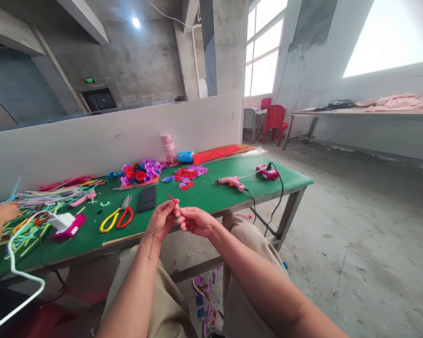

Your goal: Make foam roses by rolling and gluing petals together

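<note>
Red strip — pinched in left hand, near table edge.

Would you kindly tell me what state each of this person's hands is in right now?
Left hand: closed, holding a thin red strip.
Right hand: fingers pinched closed beside the left hand; whether it grips anything cannot be told.

Long green tabletop looks smooth with a faint sheen, on a boxy grey metal frame. Red-and-yellow-handled shears: plasticky grips, bare metal blades. Pink pistol-shaped glue gun is smooth plastic (thin red stick is too small to call). Grey concrete floor looks rough, matt.
</note>
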A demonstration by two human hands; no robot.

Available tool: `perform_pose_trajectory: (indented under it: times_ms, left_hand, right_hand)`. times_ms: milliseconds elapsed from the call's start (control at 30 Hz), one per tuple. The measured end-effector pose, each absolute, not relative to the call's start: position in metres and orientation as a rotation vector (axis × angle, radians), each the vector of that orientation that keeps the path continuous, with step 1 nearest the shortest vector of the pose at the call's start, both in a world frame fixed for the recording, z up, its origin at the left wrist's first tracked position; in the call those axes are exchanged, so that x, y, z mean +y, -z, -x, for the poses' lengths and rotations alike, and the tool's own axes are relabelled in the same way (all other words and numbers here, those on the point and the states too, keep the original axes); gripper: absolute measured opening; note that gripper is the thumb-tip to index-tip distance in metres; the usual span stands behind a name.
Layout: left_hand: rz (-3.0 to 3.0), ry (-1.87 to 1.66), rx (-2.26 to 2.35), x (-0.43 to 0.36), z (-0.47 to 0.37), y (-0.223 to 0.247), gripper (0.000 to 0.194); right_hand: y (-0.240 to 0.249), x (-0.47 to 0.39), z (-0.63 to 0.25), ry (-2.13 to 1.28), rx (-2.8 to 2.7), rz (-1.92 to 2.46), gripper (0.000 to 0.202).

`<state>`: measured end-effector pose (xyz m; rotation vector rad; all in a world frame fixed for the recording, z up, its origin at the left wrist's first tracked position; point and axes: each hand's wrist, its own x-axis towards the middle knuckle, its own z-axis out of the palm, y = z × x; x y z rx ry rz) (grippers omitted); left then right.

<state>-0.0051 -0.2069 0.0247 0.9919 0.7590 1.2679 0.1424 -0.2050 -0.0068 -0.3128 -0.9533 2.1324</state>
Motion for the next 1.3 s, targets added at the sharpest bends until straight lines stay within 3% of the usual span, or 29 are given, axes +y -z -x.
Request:
perform_pose_trajectory:
  times_ms: [200, 400, 567, 667, 833, 1000, 1133, 1300]
  left_hand:
    - [-0.937, -1.363, 0.895, -0.203, 0.009, -0.022, 0.032]
    - [-1.046, -1.277, 0.936, -0.214, -0.003, -0.024, 0.032]
    - [-1.083, -1.477, 0.86, -0.211, 0.001, -0.028, 0.027]
    - [-1.1, -1.567, 0.782, -0.196, 0.008, -0.042, 0.026]
    - [-1.286, -1.427, 0.951, -0.152, 0.011, -0.062, 0.024]
    - [-1.333, -1.495, 1.097, -0.135, 0.016, -0.049, 0.023]
    - [-1.352, -1.513, 1.189, -0.14, 0.028, -0.042, 0.021]
    - [-1.357, -1.572, 1.231, -0.132, 0.04, -0.044, 0.02]
  right_hand:
    - [0.005, -0.205, -0.142, -2.093, -0.874, 0.366, 0.019]
    - [0.004, -0.205, -0.141, -2.034, -0.924, 0.409, 0.025]
    - [0.006, -0.21, -0.137, -1.875, -1.293, 0.632, 0.043]
    - [0.013, -0.211, -0.131, -1.788, -1.529, 0.76, 0.038]
    - [0.024, -0.207, -0.137, -1.491, -1.508, 0.92, 0.028]
    - [0.014, -0.184, -0.167, -1.174, -1.55, 1.173, 0.024]
    - [-0.008, -0.131, -0.174, -0.659, -1.879, 1.523, 0.021]
    - [-0.02, -0.053, -0.148, -0.478, -2.019, 1.67, 0.012]
